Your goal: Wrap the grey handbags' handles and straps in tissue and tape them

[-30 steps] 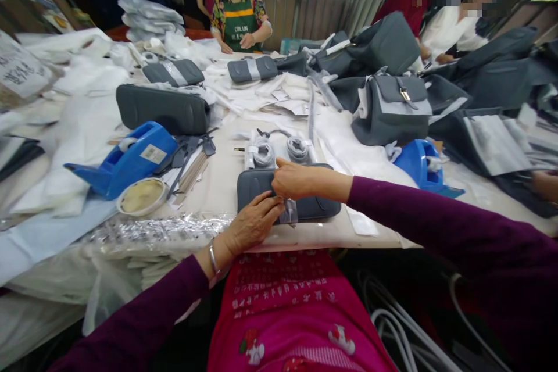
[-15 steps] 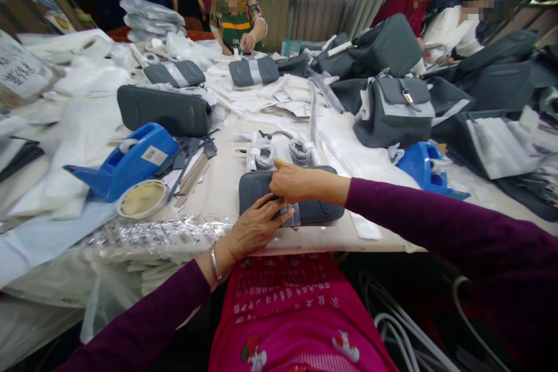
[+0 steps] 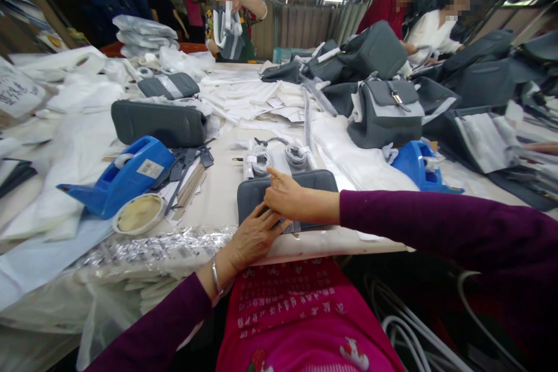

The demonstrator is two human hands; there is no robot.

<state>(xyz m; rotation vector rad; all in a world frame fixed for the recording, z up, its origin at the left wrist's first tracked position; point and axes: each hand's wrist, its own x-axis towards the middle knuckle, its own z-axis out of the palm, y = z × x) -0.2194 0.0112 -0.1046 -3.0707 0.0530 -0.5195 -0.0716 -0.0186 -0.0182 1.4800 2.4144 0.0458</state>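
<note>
In front of me a dark grey bag (image 3: 249, 199) lies at the table's near edge, its long flat face with stitched oval patches turned up. My left hand (image 3: 255, 235) rests on its near side with fingers stretched out. Over its middle is my right hand (image 3: 290, 197), fingers curled in, touching the left fingertips; what it pinches is hidden. A clear strip (image 3: 295, 225) shows on the bag just beside the hands. Behind the bag lie its handles, coiled in white wrapping (image 3: 260, 161).
Left stand a blue tape dispenser (image 3: 120, 177), a round tub (image 3: 139, 214) and card strips (image 3: 189, 189). Another blue dispenser (image 3: 421, 168) and an upright grey bag (image 3: 387, 113) are to the right. Across the table a co-worker (image 3: 248, 17) holds a wrapped bag.
Both my hands stay at the bag's middle, the right slightly lower and further left over the clear strip. Across the table, the co-worker has lifted a grey bag off the table.
</note>
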